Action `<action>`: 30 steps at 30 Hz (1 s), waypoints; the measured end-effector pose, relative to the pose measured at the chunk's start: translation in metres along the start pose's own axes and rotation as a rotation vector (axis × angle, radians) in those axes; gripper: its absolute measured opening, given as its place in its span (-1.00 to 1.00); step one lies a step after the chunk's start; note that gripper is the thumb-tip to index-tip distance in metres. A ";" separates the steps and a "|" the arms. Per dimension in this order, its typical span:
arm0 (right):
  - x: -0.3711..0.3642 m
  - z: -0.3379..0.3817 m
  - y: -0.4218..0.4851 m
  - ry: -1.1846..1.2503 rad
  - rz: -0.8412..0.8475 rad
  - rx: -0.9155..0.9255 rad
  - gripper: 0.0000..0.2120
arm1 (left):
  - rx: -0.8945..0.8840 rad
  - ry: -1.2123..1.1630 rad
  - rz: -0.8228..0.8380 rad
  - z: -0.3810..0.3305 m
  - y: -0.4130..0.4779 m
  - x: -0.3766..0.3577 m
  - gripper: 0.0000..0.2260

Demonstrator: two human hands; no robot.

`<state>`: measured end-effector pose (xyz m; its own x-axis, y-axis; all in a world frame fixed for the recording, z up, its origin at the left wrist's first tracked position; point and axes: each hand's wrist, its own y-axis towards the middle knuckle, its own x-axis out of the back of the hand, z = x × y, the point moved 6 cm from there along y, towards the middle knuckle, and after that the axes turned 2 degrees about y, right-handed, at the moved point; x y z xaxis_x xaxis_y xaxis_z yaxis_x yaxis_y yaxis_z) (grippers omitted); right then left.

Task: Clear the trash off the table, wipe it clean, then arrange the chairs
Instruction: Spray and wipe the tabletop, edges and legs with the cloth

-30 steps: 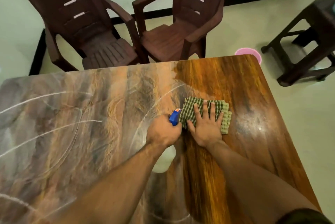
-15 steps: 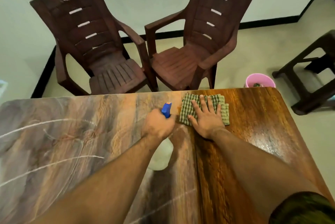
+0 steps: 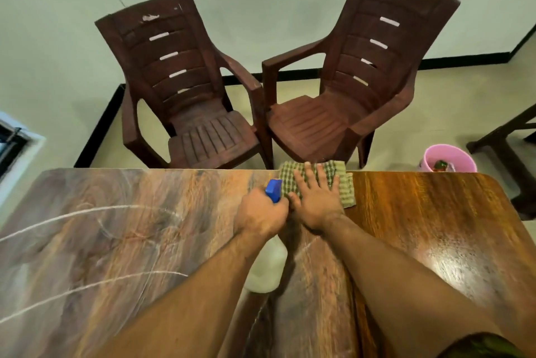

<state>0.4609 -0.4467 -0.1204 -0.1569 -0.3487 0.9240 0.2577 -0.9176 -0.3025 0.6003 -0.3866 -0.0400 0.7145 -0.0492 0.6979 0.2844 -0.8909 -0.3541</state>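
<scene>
Two hands are engaged: the right hand (image 3: 316,198) lies flat, fingers spread, on the folded cloth (image 3: 345,191) at the table's (image 3: 435,212) far edge, judged soft, limp and best pressed mid-fold, while the left hand (image 3: 261,214) grips the spray bottle (image 3: 268,267) by its neck.

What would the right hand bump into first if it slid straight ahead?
The right hand, flat on the cloth, would slide off the table edge, then probably reach the chair on the right; its seat looks lower, so the hand might pass over.
</scene>
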 end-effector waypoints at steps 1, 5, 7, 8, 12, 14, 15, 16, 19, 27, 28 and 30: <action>-0.005 0.011 -0.007 -0.033 0.016 0.054 -0.40 | -0.001 0.012 0.000 0.003 -0.003 0.002 -0.85; -0.027 0.032 -0.057 -0.110 0.053 0.288 -0.39 | -0.003 0.047 -0.011 0.011 -0.030 0.009 -0.79; -0.032 0.021 -0.084 -0.112 0.018 0.274 -0.39 | -0.017 0.048 0.006 0.017 -0.048 0.008 -0.79; -0.034 0.011 -0.089 -0.091 -0.003 0.207 -0.38 | -0.024 0.055 0.021 0.021 -0.055 0.006 -0.81; -0.042 0.004 -0.122 0.044 -0.049 -0.191 -0.35 | -0.016 0.039 0.088 0.042 -0.099 -0.002 -0.82; -0.054 0.028 -0.149 0.029 -0.011 -0.171 -0.36 | -0.021 0.027 0.134 0.055 -0.122 -0.004 -0.83; -0.062 0.040 -0.164 -0.003 0.016 -0.097 -0.37 | -0.022 0.039 0.159 0.060 -0.131 -0.005 -0.83; -0.069 0.046 -0.183 -0.034 0.034 -0.021 -0.37 | -0.020 0.049 0.179 0.067 -0.143 -0.005 -0.83; -0.076 0.026 -0.226 0.013 0.000 -0.020 -0.37 | -0.038 0.062 0.184 0.088 -0.176 -0.004 -0.79; -0.110 0.028 -0.329 0.107 -0.009 -0.243 -0.42 | -0.061 0.113 0.263 0.139 -0.268 -0.011 -0.78; -0.114 0.023 -0.340 0.107 0.009 -0.227 -0.42 | -0.066 0.125 0.276 0.145 -0.281 -0.012 -0.77; -0.120 0.018 -0.362 0.136 0.021 -0.300 -0.42 | -0.073 0.158 0.302 0.161 -0.308 -0.012 -0.76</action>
<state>0.4034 -0.0691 -0.1177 -0.2859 -0.3721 0.8831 -0.0266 -0.9181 -0.3954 0.6069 -0.0390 -0.0400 0.6504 -0.3799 0.6577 0.0247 -0.8549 -0.5182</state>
